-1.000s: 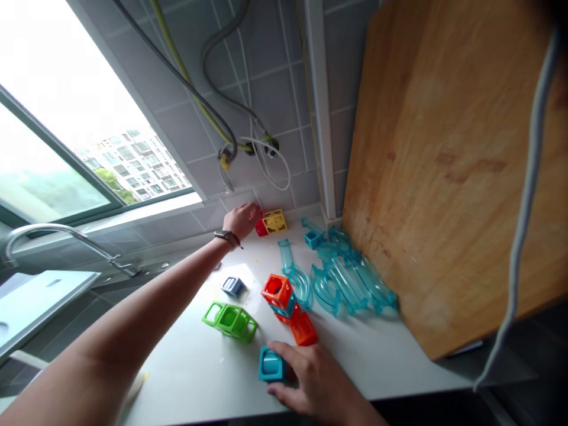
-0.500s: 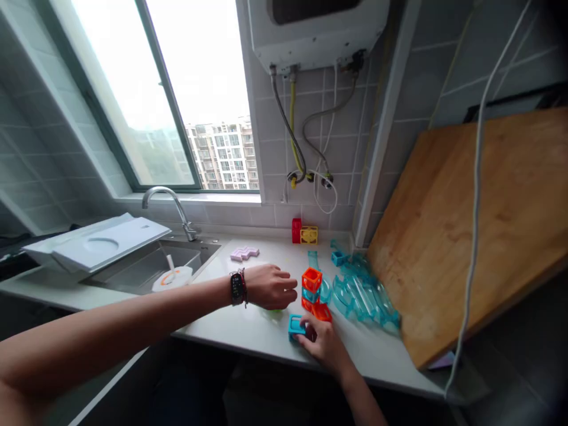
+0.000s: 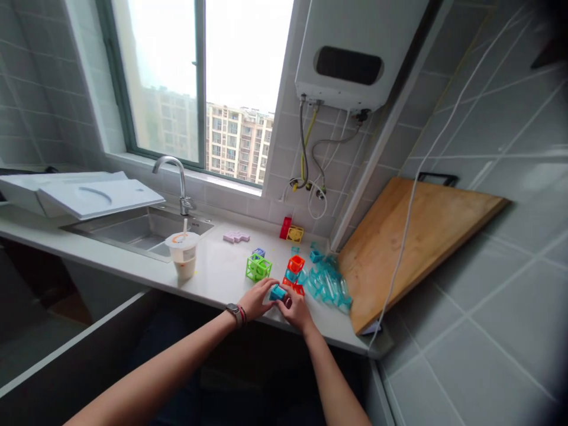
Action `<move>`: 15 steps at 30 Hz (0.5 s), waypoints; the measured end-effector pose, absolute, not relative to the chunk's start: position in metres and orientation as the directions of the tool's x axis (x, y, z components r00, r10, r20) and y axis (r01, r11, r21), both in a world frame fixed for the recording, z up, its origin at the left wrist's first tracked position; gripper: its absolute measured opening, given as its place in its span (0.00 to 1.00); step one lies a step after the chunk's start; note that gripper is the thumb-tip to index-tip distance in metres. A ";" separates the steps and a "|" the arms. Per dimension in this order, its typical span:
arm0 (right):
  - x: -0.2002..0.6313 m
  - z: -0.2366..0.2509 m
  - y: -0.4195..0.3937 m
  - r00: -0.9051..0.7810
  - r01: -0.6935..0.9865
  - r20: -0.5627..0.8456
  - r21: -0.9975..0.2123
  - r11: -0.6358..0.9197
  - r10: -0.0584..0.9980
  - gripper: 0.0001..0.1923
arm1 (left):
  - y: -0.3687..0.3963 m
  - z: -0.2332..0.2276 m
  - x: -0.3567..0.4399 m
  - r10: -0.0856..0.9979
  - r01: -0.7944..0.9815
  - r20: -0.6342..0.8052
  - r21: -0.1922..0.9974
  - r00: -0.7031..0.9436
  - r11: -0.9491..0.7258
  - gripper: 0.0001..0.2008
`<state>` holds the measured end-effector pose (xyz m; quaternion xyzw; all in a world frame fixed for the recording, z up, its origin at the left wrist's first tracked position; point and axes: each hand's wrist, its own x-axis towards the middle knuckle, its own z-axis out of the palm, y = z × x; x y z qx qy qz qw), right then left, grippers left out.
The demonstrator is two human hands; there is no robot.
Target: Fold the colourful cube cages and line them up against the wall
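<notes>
Head view: left hand [image 3: 256,299] and right hand [image 3: 296,309] both grasp the blue cube [image 3: 277,292] at the surface [image 3: 213,275] front edge. Orange cube stack [image 3: 294,273] just behind, green frame [image 3: 258,268] left, clear teal tracks [image 3: 327,283] right.

Single head cam, looking forward and down along both forearms, facing the counter [image 3: 213,278] and window [image 3: 195,83] from well back; no second view.
</notes>
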<state>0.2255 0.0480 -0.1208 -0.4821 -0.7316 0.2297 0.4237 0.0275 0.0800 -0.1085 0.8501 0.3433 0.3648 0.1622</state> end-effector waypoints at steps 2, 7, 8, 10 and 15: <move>0.225 -0.122 0.049 -0.150 0.515 0.405 -0.747 0.421 0.902 0.26 | 0.083 -0.119 0.031 0.741 0.461 0.510 0.581 0.437 -0.671 0.21; 0.227 -0.122 0.049 -0.051 0.553 0.433 -0.738 0.386 0.900 0.23 | 0.094 -0.135 0.030 0.825 0.439 0.477 0.698 0.304 -0.565 0.05; 0.227 -0.122 0.049 -0.049 0.560 0.432 -0.735 0.383 0.901 0.23 | 0.095 -0.137 0.029 0.837 0.429 0.468 0.719 0.284 -0.547 0.06; 0.228 -0.121 0.049 -0.065 0.570 0.424 -0.727 0.383 0.903 0.21 | 0.097 -0.139 0.027 0.851 0.402 0.452 0.751 0.266 -0.524 0.11; 0.230 -0.122 0.049 -0.119 0.589 0.413 -0.703 0.399 0.903 0.21 | 0.096 -0.142 0.024 0.839 0.353 0.446 0.765 0.312 -0.538 0.22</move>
